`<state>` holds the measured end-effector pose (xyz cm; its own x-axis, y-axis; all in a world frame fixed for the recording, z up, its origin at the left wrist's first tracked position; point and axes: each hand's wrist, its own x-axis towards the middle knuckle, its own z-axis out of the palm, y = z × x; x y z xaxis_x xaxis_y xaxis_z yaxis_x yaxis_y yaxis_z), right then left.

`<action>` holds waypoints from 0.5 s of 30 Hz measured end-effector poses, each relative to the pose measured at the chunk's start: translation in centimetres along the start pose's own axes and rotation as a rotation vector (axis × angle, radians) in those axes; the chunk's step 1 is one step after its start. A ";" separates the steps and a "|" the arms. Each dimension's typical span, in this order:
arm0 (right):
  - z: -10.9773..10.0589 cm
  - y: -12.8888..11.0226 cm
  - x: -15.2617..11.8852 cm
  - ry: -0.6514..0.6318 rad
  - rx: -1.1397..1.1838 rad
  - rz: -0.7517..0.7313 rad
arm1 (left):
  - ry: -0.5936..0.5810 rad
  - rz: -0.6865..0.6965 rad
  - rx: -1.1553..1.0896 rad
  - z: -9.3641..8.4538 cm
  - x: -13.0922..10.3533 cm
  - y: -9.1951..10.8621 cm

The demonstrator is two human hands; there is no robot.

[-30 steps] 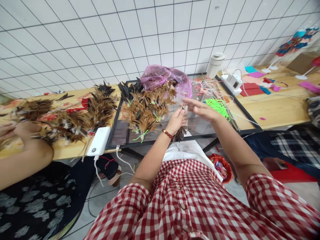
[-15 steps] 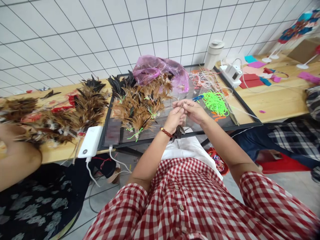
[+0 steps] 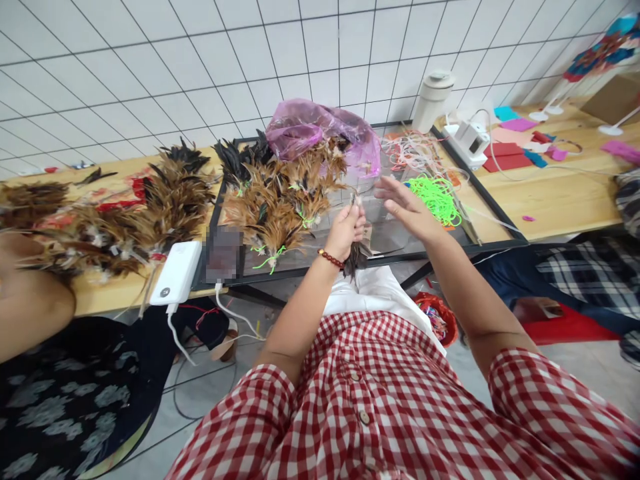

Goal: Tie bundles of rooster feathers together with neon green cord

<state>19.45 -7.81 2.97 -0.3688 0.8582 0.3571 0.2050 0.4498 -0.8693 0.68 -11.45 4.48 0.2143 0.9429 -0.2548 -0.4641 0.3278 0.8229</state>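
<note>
My left hand (image 3: 346, 230) is closed round a bundle of dark feathers (image 3: 355, 261), whose tips hang below the fist and whose pale quill ends poke out above it. To its right, my right hand (image 3: 407, 207) hovers over the tray with fingers spread and nothing in them. Bright green cord (image 3: 436, 200) lies in a tangle just beyond that hand. Left of my hands, brown feather bundles (image 3: 277, 227), some tied with green cord, cover the black-framed tray (image 3: 300, 272). Behind them sits a pink plastic bag (image 3: 300, 127).
More feather bundles (image 3: 175, 207) and a white power bank (image 3: 177, 273) lie on the left. A white bottle (image 3: 434, 100) and power strip (image 3: 466, 143) stand at the back right. A person's arm (image 3: 35, 287) is at the far left; a red basket (image 3: 450, 320) is below.
My hands have come apart: the right one has let go, opened and moved to the right. My left hand still grips the feathers. The view has shifted slightly.
</note>
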 end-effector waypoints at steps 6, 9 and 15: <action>-1.1 1.5 -4.4 -0.114 -0.244 0.109 | 0.023 0.047 -0.070 -1.4 0.7 2.1; 0.4 1.3 -5.9 -0.177 -0.354 0.058 | 0.064 0.083 -0.117 -1.8 0.9 3.2; 3.1 0.5 -5.7 -0.124 -0.487 0.021 | 0.082 0.152 -0.238 -3.1 0.6 6.3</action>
<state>18.85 -13.22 -0.58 -0.4585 0.8460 0.2722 0.6022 0.5210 -0.6049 -4.77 -8.63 7.92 0.0609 0.9808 -0.1855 -0.6759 0.1773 0.7153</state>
